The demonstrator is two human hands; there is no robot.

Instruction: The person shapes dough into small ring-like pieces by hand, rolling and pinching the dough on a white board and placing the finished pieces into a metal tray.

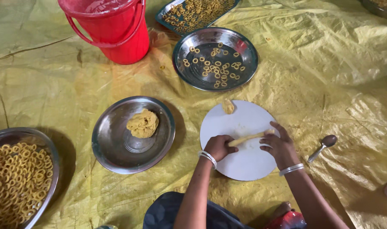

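- I am holding the left hand (219, 146) curled over the near end of a dough rope (249, 138), fingers closed loosely on it rather than clamped.
- I am resting the right hand (279, 146) flatter on the far end, fingers spread and partly open, pressing down more than gripping.
- The dough rope is lying on the round white board (244, 163), its long axis running from lower left up to the right, the right end pointing slightly away from me.
- As I judge it, uneven pressure between the two hands could be thinning the middle until it snaps; too much push could be sliding the board on the yellow sheet (329, 63).
- A small dough piece (228, 106) is sitting at the board's far edge, a dough lump (142, 123) in the steel plate (113, 148) to the left, a spoon (323, 146) to the right.
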